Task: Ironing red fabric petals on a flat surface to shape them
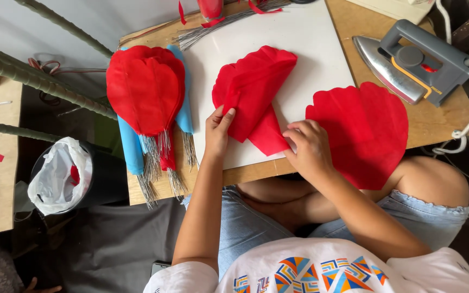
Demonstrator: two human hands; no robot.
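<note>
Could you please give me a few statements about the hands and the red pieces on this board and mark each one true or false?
1. Both hands rest on the folded red piece. True: the left hand presses its left edge, the right hand its lower tip.
2. The iron stands on the white sheet. False: it lies on the bare wooden board, right of the sheet.
3. A stack of red petal shapes with wire stems lies left of the sheet. True.
4. The flat red piece is blue. False: it is red.
</note>
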